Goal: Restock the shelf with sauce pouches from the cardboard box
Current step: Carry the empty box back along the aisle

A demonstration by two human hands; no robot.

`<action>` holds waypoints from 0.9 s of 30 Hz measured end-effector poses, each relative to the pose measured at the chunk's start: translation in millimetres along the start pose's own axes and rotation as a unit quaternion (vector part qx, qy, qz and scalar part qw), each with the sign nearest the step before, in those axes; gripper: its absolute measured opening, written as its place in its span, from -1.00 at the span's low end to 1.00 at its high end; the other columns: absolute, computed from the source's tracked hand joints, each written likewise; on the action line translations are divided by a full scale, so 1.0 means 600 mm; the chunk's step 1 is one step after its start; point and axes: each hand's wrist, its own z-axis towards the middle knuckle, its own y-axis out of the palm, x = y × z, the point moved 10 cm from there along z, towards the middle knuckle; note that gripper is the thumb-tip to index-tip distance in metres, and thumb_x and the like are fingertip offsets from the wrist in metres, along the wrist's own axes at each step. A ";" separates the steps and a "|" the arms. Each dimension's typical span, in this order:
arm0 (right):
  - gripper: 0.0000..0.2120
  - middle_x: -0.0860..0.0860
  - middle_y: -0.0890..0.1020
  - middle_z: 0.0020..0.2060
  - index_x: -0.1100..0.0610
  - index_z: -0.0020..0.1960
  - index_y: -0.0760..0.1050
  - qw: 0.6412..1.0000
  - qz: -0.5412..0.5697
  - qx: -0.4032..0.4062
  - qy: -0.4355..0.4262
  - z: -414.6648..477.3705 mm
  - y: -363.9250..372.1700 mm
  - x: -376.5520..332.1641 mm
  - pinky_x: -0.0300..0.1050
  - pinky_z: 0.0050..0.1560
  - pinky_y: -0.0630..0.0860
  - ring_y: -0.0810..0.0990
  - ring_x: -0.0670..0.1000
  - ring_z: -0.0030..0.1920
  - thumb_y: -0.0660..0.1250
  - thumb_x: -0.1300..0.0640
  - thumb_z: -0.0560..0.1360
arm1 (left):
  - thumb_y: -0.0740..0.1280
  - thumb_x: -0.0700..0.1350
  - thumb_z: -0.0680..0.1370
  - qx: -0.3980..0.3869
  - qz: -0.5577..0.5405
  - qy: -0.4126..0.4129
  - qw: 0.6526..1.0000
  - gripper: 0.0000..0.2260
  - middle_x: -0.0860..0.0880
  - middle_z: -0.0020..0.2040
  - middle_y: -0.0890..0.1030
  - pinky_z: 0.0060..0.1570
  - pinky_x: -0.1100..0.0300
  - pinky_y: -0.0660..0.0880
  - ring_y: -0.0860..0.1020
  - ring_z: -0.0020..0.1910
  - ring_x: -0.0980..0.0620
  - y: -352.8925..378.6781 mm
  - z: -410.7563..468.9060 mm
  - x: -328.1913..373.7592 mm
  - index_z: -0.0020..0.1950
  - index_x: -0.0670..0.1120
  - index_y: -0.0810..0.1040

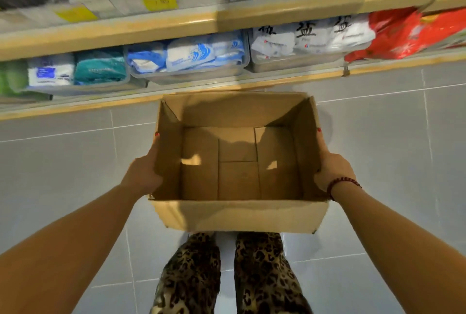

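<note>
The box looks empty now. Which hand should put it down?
Neither alone, probably. The left hand grips the left wall of the cardboard box and the right hand grips the right wall, evenly. The box shows only its bare bottom, so both hands together look best placed to lower it.

- cardboard box [239,215]: plain brown corrugated card, matt, bare inside, edges a bit ragged
- floor [378,137]: grey tiles, smooth, low sheen, thin pale grout lines
- shelf [151,27] edge at 12 o'clock: pale wood-look strip, smooth
- price tags [160,3]: yellow paper behind clear plastic strips
- bins [191,75] on the shelf: clear plastic, slightly cloudy
- pouches [196,55] in bins: glossy plastic film, white and blue print
- red bags [398,34] at 2 o'clock: shiny crinkled film
- trousers [259,276]: leopard-print cloth, soft
- bracelet [340,182]: dark red beads
</note>
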 end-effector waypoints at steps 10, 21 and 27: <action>-0.01 0.24 0.55 0.06 -0.20 0.41 -0.44 0.990 0.038 0.097 0.094 -0.373 -0.230 0.115 0.08 0.02 0.50 0.55 0.25 0.01 0.30 0.26 0.44 | 0.30 -0.25 0.52 0.004 0.070 0.151 0.986 -0.33 -0.08 0.26 0.43 -0.01 0.11 0.44 0.44 0.01 -0.03 -0.201 -0.249 0.255 0.54 -0.09 0.02; -0.11 0.17 0.51 -0.02 -0.11 0.50 -0.28 0.932 0.223 0.218 0.187 -0.738 -0.359 0.369 -0.07 -0.13 0.48 0.49 0.11 -0.13 0.23 0.34 0.45 | 0.33 -0.29 0.44 0.028 0.235 0.373 0.897 -0.25 -0.19 0.41 0.37 0.26 0.15 0.31 0.38 0.35 -0.15 -0.279 -0.560 0.670 0.54 0.03 0.07; -0.19 0.10 0.48 -0.08 -0.23 0.47 -0.25 0.894 0.292 0.274 0.198 -0.808 -0.366 0.547 -0.13 -0.22 0.43 0.45 0.00 -0.27 0.18 0.26 0.52 | 0.27 -0.27 0.46 0.052 0.326 0.395 0.857 -0.25 -0.13 0.42 0.38 0.12 0.24 0.41 0.43 0.30 -0.09 -0.197 -0.662 0.876 0.55 0.00 -0.03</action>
